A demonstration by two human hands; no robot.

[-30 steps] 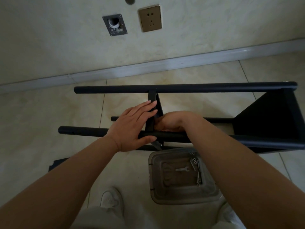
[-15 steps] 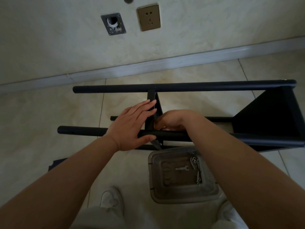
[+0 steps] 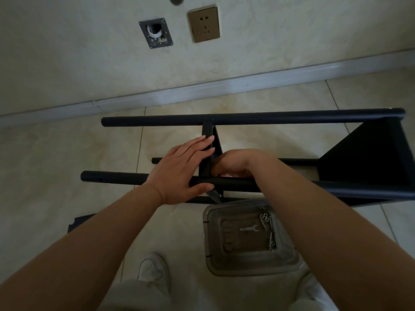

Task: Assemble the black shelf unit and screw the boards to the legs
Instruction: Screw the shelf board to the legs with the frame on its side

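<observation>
The black shelf unit lies on its side on the tiled floor, its round legs running left to right: a far leg and a near leg. One board is fixed at the right end. A second board stands edge-on in the middle. My left hand lies flat against this middle board, fingers straight, thumb under the near leg. My right hand is curled behind the near leg, right of the board; whatever its fingers hold is hidden.
A clear plastic tub near my feet holds a small flat wrench and several bolts. Another black board's corner shows under my left forearm. My white shoe is below. The wall and skirting run behind the shelf.
Almost nothing has moved. Both hands stay at the joint of the middle board and near leg; the view shifted slightly.
</observation>
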